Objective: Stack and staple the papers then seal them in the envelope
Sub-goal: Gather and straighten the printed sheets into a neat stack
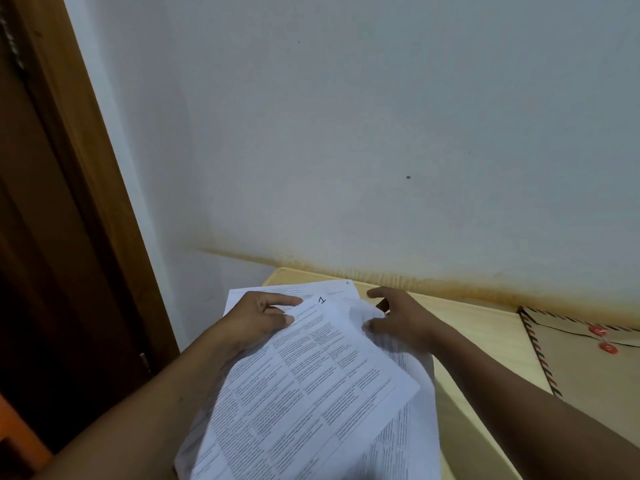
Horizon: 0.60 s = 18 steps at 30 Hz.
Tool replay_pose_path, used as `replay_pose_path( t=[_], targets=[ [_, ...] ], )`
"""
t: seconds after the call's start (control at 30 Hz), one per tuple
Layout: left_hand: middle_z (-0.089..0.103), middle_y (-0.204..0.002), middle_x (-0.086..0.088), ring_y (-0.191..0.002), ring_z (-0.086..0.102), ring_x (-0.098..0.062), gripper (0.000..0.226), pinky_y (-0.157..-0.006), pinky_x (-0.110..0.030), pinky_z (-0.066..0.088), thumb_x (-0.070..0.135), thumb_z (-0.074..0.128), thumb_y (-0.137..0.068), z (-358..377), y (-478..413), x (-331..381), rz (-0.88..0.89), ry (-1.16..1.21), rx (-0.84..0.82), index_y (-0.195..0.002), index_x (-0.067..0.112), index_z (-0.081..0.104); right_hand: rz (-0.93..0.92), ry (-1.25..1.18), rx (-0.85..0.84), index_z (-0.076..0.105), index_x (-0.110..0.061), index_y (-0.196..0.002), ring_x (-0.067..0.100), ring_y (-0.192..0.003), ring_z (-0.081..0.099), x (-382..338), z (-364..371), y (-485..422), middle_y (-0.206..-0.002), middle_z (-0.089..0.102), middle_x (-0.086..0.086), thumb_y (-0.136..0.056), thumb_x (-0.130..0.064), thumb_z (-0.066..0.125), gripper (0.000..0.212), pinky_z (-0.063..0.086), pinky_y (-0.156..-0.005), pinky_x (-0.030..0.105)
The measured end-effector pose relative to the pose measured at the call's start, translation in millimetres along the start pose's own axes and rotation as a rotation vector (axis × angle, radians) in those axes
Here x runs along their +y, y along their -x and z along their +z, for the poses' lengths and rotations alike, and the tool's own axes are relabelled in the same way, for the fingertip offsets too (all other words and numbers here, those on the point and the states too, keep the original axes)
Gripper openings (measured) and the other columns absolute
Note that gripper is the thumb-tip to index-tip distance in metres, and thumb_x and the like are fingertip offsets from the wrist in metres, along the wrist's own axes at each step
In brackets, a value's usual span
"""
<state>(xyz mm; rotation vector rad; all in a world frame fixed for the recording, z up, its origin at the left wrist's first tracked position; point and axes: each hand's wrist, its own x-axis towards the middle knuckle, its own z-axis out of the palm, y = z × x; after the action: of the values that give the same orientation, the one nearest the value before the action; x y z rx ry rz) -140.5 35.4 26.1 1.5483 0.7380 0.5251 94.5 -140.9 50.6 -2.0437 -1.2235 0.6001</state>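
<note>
Head view: I see the yellow table (485, 336) against the wall, printed papers (405, 441) piled loosely at its left, and a string-tie envelope (575, 362) lying flat at its right. My left hand (259, 318) and right hand (403, 320) each pinch a far corner of the top sheet (311, 393).

Papers (311, 393): thin white sheets, matt, dense black print; top sheet limp, rumpled at far corner.
Envelope (581, 362): brown kraft paper, matt, striped printed border; two red discs (607, 348) smooth, card or plastic, cannot tell.
Table (485, 327): pale yellow, smooth, faint wood-like grain, low sheen.
Wall (346, 133): painted, matt, rusty stain along bottom.
Door frame (79, 150): brown wood, slight varnish sheen.
</note>
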Motion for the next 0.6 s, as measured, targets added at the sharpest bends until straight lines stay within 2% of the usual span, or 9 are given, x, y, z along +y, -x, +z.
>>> replay_pose_path(
  t=[0.07, 0.13, 0.17, 0.23, 0.3, 0.37, 0.47, 0.53, 0.6],
  targets=[
    [0.059, -0.086, -0.019, -0.088, 0.057, -0.031, 0.037, -0.106, -0.041, 0.052, -0.008, 0.072, -0.091, 14.3, -5.5, 5.7, 0.047, -0.009, -0.013, -0.097, 0.026, 0.085, 0.037, -0.156, -0.007, 0.057, -0.017, -0.134, 0.014, -0.081, 0.071, 0.7, -13.5, 7.8, -0.103, 0.069, -0.001, -0.086, -0.01, 0.069, 0.051, 0.059, -0.065, 0.022],
    [0.05, -0.083, -0.014, -0.082, 0.048, -0.028, 0.039, -0.099, -0.03, 0.052, -0.006, 0.071, -0.093, 29.6, -9.3, 11.0, 0.074, -0.013, -0.011, -0.097, 0.031, 0.085, 0.034, -0.259, 0.006, 0.07, -0.012, -0.115, 0.027, -0.087, 0.076, 6.2, -25.3, 13.1, -0.1, 0.077, 0.009, -0.084, -0.004, 0.065, 0.033, 0.063, -0.081, 0.043],
    [0.043, -0.073, -0.01, -0.075, 0.044, -0.025, 0.039, -0.101, -0.026, 0.05, -0.008, 0.069, -0.093, 39.0, -10.2, 12.9, 0.072, 0.03, 0.001, -0.098, 0.027, 0.084, 0.033, -0.326, 0.018, 0.072, -0.012, -0.105, 0.031, -0.086, 0.076, 10.2, -30.5, 16.3, -0.099, 0.077, 0.014, -0.082, -0.002, 0.063, 0.027, 0.061, -0.083, 0.048],
    [0.031, -0.058, 0.0, -0.059, 0.039, -0.011, 0.035, -0.107, -0.024, 0.044, -0.013, 0.063, -0.095, 57.0, -10.2, 14.5, 0.08, 0.108, 0.007, -0.108, 0.015, 0.079, 0.044, -0.469, 0.044, 0.07, -0.01, -0.091, 0.033, -0.078, 0.069, 19.0, -38.4, 21.7, -0.092, 0.072, 0.02, -0.076, -0.001, 0.063, 0.019, 0.055, -0.075, 0.05],
    [0.035, -0.053, 0.011, -0.051, 0.04, -0.005, 0.032, -0.1, -0.018, 0.043, -0.012, 0.063, -0.096, 74.7, -11.3, 16.2, 0.105, 0.101, 0.005, -0.116, 0.009, 0.076, 0.056, -0.567, 0.049, 0.069, -0.013, -0.081, 0.032, -0.078, 0.058, 27.9, -44.5, 28.6, -0.086, 0.066, 0.021, -0.072, 0.0, 0.062, 0.018, 0.044, -0.073, 0.047],
    [0.049, -0.058, 0.01, -0.061, 0.053, -0.006, 0.032, -0.095, -0.021, 0.046, -0.005, 0.068, -0.095, 86.0, -14.3, 19.1, 0.128, 0.054, 0.005, -0.113, 0.019, 0.08, 0.079, -0.615, 0.047, 0.069, -0.015, -0.079, 0.033, -0.08, 0.057, 36.5, -50.7, 33.5, -0.088, 0.065, 0.024, -0.071, 0.0, 0.06, 0.019, 0.041, -0.076, 0.047],
    [0.07, -0.076, 0.01, -0.091, 0.068, -0.011, 0.033, -0.1, -0.032, 0.05, 0.01, 0.075, -0.093, 97.6, -20.3, 28.1, 0.213, -0.132, 0.021, -0.104, 0.041, 0.082, 0.098, -0.601, 0.051, 0.066, -0.014, -0.078, 0.036, -0.081, 0.061, 45.6, -60.5, 39.9, -0.093, 0.067, 0.03, -0.07, -0.001, 0.059, 0.017, 0.044, -0.077, 0.048],
    [0.074, -0.082, 0.011, -0.099, 0.07, -0.007, 0.032, -0.099, -0.029, 0.051, 0.013, 0.076, -0.093, 104.1, -23.0, 33.6, 0.257, -0.177, 0.026, -0.102, 0.043, 0.081, 0.113, -0.583, 0.062, 0.066, -0.012, -0.082, 0.036, -0.08, 0.064, 49.0, -65.7, 42.7, -0.095, 0.068, 0.035, -0.07, -0.003, 0.059, 0.016, 0.045, -0.075, 0.048],
    [0.076, -0.091, 0.006, -0.103, 0.071, -0.007, 0.032, -0.101, -0.03, 0.052, 0.013, 0.076, -0.093, 109.6, -25.2, 36.7, 0.277, -0.184, 0.039, -0.107, 0.042, 0.08, 0.114, -0.544, 0.068, 0.065, -0.01, -0.083, 0.033, -0.077, 0.063, 50.9, -68.5, 44.0, -0.089, 0.068, 0.03, -0.07, -0.007, 0.059, 0.014, 0.042, -0.072, 0.045]
  ],
)
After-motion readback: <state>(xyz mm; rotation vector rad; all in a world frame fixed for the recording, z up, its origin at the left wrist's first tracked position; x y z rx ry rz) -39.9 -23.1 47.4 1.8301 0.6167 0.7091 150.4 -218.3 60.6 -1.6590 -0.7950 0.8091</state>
